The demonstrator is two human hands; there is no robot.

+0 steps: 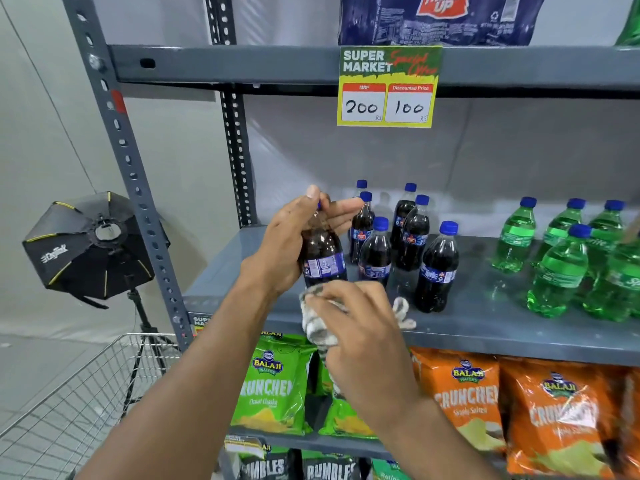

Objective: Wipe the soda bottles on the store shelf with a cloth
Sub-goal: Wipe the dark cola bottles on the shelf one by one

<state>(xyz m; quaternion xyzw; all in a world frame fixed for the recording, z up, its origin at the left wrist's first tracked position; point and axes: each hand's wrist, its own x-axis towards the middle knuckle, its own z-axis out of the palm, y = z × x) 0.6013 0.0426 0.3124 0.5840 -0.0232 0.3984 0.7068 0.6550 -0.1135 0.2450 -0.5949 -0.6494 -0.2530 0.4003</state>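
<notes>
Above the shelf (485, 327), left hand (291, 244) fingers grip a cola bottle (322, 258); right hand (360, 323) fingers pinch the cloth (317, 323).

Cola bottles (408, 237) stand left of lime bottles (561, 258) — same shelf (485, 327).

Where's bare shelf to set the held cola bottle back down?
Free: the shelf patch between the left upright and the cola bottles; also the gap between them and the green bottles. Crowded: inside either cluster. Left hand holds the bottle.
</notes>
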